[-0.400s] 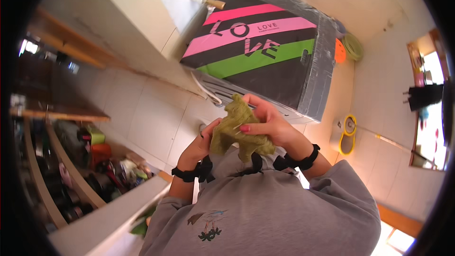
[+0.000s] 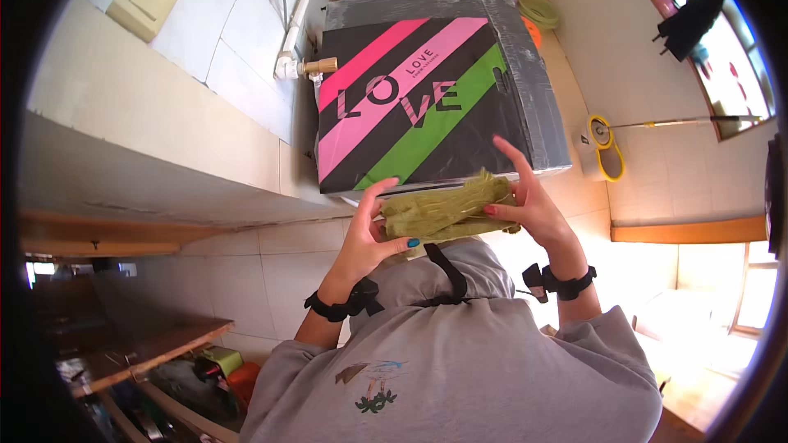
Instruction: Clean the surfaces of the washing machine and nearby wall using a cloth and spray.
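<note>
A folded olive-green cloth (image 2: 447, 209) stretches sideways between my two hands, in front of my body. My left hand (image 2: 367, 234) grips its left end, thumb below and in front, index finger raised behind. At the other end my right hand (image 2: 538, 209) presses its thumb on the cloth; the index finger points up and away, and the remaining fingers are partly hidden. Just beyond the cloth lies a black panel (image 2: 460, 148) with pink and green stripes, on top of a large grey box-like appliance (image 2: 538, 98).
A pipe with a tap (image 2: 320, 66) juts from the left wall beside the panel. To the right stands a mop bucket with yellow rims (image 2: 609, 162) and a long handle. Wooden shelving (image 2: 164, 353) fills the lower left. A green basin (image 2: 538, 11) sits at the back.
The cloth has gone from a crumpled bunch to a flatter, wider fold. My hands have moved apart, mostly the right one to the right. The view has turned.
</note>
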### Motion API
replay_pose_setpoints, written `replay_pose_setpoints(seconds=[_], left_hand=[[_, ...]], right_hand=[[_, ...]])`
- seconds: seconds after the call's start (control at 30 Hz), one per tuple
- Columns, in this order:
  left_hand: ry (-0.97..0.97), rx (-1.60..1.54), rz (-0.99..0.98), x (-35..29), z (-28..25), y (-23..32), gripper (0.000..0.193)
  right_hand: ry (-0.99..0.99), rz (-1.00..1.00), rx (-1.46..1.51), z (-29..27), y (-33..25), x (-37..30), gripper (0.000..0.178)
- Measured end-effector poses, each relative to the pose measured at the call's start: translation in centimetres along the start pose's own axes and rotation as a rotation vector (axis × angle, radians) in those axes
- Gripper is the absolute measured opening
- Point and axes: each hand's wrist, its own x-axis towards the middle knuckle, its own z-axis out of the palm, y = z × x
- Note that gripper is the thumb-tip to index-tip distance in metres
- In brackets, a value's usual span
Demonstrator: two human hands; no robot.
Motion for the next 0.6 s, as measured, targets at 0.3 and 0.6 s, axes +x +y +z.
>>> replay_pose_setpoints(seconds=[0.3,0.6], left_hand=[[0.036,0.102,0.036,2.8,-1.1,2.5,0.051],[0.24,0.847,0.526,10.2,-1.6,1.6,0.044]], right_hand=[[0.165,-0.003,-0.985,1.8,1.5,1.0,0.028],[0.477,-0.432,-1.109,-0.3,2.7,8.4,0.033]])
